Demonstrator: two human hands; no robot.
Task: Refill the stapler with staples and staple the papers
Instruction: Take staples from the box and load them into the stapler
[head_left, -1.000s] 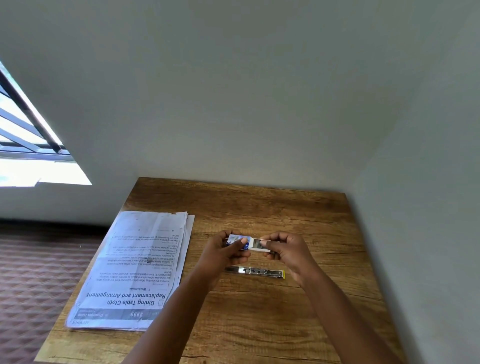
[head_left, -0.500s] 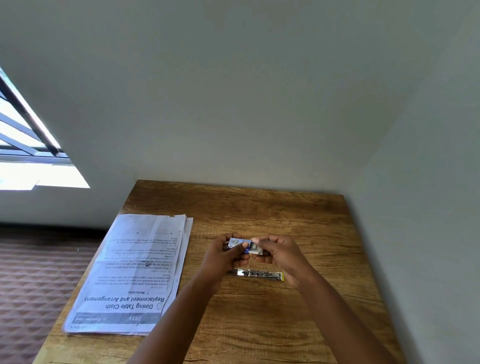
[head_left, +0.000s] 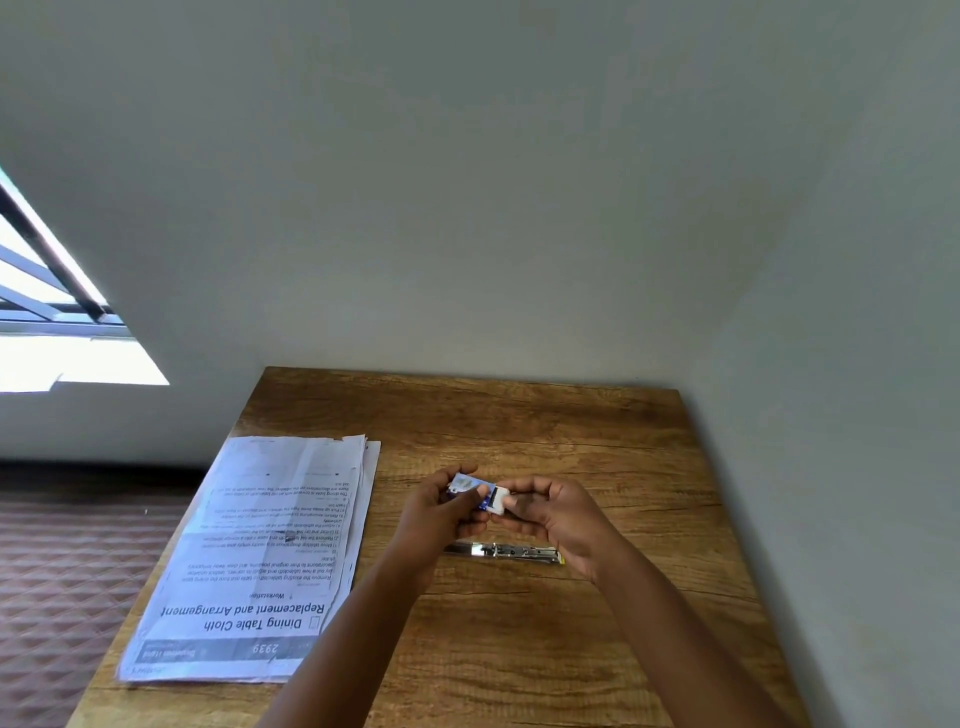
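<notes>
hands: left hand (head_left: 441, 512) and right hand (head_left: 550, 512) both pinch staple box (head_left: 475, 493)
stapler: (head_left: 506, 552) mid tabletop (head_left: 519, 426), just below hands
papers: (head_left: 260, 556) left edge
tip: slide inner tray out level, avoid spilling staples

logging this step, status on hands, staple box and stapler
Left hand and right hand both grip the staple box above the table. Stapler lies untouched below them. Papers stacked left, nothing in the way.

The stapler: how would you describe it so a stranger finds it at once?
On the wooden table, right of the papers, look just below both hands. The stapler lies flat there: a thin shiny metal bar with a yellow right end.
</notes>
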